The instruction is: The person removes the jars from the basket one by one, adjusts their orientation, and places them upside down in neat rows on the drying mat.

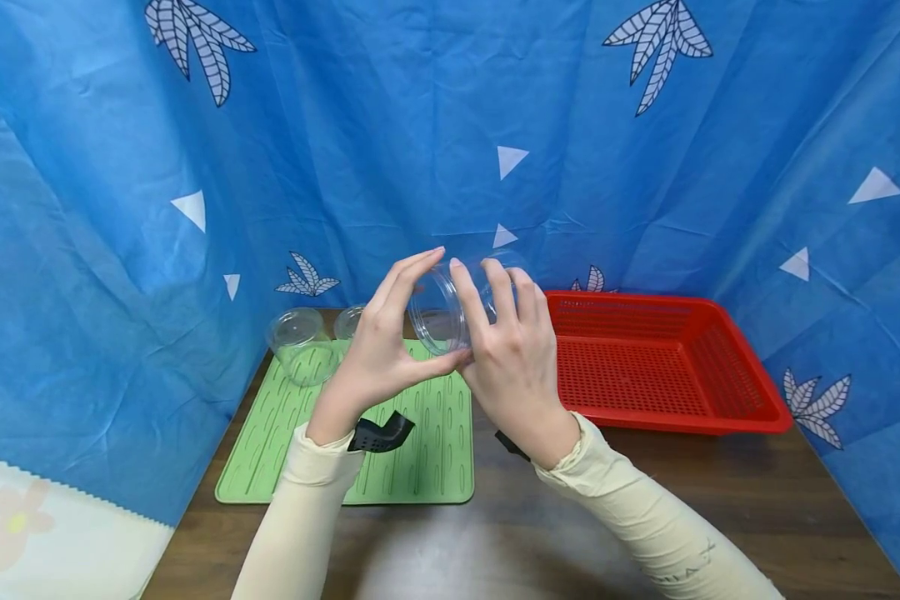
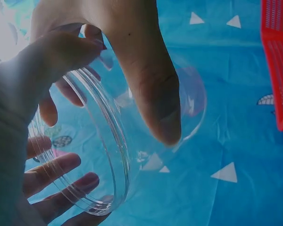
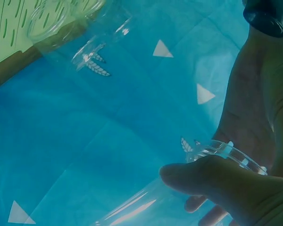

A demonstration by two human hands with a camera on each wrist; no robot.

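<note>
A clear plastic cup (image 1: 437,315) lies tilted on its side in the air, held between both hands above the far edge of the mat. My left hand (image 1: 378,346) grips it near the rim (image 2: 120,155), thumb on one side and fingers on the other. My right hand (image 1: 516,358) curls round its body, and the right thumb (image 2: 158,103) presses its wall in the left wrist view. Several rim lines show there; whether a second cup or a lid is nested, I cannot tell. Two more clear cups stand at the back left, a near one (image 1: 300,346) and another (image 1: 348,321) partly behind my left hand.
A green ridged mat (image 1: 420,467) lies on the left of the brown wooden table (image 1: 510,508). To the right sits a red perforated basket (image 1: 667,417). Blue patterned cloth (image 1: 435,125) hangs behind and along both sides.
</note>
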